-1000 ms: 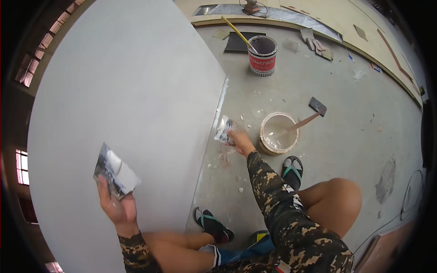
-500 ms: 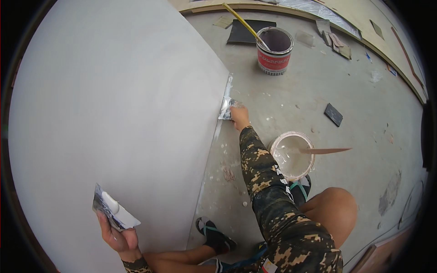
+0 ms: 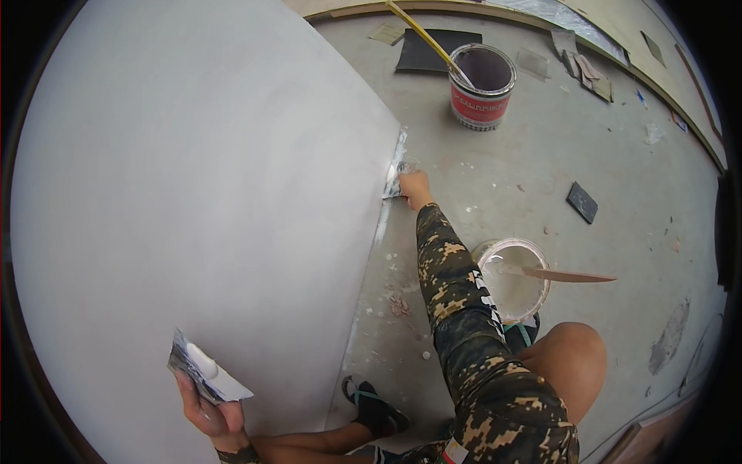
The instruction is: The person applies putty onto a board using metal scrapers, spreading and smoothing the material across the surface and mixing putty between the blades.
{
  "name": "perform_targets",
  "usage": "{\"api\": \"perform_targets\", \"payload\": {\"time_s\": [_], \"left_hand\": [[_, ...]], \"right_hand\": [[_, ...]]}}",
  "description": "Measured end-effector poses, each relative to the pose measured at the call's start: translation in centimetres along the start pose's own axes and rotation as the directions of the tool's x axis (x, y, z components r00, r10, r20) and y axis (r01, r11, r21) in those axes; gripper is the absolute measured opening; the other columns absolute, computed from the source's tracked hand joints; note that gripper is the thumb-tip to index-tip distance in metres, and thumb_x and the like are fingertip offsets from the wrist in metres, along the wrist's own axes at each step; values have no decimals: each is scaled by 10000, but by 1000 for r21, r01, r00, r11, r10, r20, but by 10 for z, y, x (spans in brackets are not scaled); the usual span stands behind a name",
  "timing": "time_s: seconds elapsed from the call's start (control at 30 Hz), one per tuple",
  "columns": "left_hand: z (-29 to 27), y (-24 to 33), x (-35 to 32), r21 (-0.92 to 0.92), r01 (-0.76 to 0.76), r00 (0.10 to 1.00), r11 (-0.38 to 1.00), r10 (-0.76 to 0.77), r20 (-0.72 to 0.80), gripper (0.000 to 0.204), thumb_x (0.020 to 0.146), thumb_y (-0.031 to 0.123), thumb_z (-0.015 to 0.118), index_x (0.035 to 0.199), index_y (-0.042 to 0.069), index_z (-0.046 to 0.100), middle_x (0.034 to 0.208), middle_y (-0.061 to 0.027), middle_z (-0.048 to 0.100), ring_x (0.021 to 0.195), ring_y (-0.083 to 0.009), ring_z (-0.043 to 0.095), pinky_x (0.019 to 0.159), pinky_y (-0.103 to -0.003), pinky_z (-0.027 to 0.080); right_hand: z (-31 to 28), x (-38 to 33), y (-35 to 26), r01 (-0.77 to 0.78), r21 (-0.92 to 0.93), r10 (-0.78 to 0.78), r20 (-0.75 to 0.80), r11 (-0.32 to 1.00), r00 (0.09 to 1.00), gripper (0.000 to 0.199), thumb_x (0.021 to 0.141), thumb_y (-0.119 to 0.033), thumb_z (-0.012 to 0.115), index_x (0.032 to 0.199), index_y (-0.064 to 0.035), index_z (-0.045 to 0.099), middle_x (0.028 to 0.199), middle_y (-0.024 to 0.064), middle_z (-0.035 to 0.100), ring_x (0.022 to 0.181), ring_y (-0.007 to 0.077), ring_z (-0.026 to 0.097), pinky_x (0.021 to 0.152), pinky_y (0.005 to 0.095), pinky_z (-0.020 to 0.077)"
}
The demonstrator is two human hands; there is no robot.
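Right hand (image 3: 416, 188) grips a putty knife (image 3: 396, 172) on the board's (image 3: 193, 178) right edge, centre frame; a tilt could gouge the corner. Left hand (image 3: 210, 406) holds a loaded filler blade (image 3: 205, 373), lower left; filler may drop. Putty bucket (image 3: 512, 278) near the elbow could tip. Bare floor (image 3: 634, 155) upper right.

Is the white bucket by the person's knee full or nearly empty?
Nearly empty. The white bucket shows bare, smeared inner walls down to its bottom, with only a thin whitish coat there. A flat blade lies across its rim.
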State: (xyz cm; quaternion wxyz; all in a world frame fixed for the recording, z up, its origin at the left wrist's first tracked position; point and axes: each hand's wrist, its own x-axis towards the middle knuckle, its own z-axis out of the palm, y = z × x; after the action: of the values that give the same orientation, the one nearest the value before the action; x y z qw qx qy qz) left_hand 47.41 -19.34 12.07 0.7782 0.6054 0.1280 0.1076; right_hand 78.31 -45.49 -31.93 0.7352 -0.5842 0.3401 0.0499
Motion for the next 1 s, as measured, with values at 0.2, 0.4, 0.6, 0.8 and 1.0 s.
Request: {"api": "perform_targets", "payload": {"time_s": [0.2,0.4,0.6,0.8,1.0], "left_hand": [[-15,-1,0,-30,27,999,999,-28,-37,474,1016,348,462,1394,62,439,1338,-91,537,1224,-255,514,1029,-443,421],[-9,-4,-1,-41,22,999,999,-21,27,435,1044,305,410,1403,61,440,1337,-91,548,1221,-245,522,1042,-431,420],[-14,1,1,3,-16,993,1000,15,115,439,1047,305,402,1405,54,435,1336,-98,548,1217,-252,524,1041,-429,420],[18,-2,3,-25,15,996,1000,-13,84,438,1051,307,392,1396,40,440,1329,-102,550,1216,-254,526,1043,-425,419],[6,-6,6,2,22,996,1000,-22,89,423,1048,301,402,1373,38,464,1291,-99,578,1167,-240,561,1004,-404,453]], "right_hand": [[-2,-20,-43,-230,27,224,139,973,964,303,820,-122,613,1044,82,601,877,185,666,788,305,677,619,402,509],[31,-79,-74,497,-211,-522,-82,842,849,358,826,-52,525,1173,-12,601,944,175,651,778,350,624,715,419,526],[46,-225,-76,859,-172,-838,196,481,509,410,774,21,556,1178,-16,612,1145,165,610,924,344,602,849,433,505],[-9,-102,-35,244,41,-240,-85,969,967,245,806,-57,635,1025,52,653,803,125,656,745,221,640,658,352,493],[-16,-15,11,-47,96,57,-97,994,994,282,775,-84,651,992,93,619,798,162,649,719,265,644,569,394,468]]}}
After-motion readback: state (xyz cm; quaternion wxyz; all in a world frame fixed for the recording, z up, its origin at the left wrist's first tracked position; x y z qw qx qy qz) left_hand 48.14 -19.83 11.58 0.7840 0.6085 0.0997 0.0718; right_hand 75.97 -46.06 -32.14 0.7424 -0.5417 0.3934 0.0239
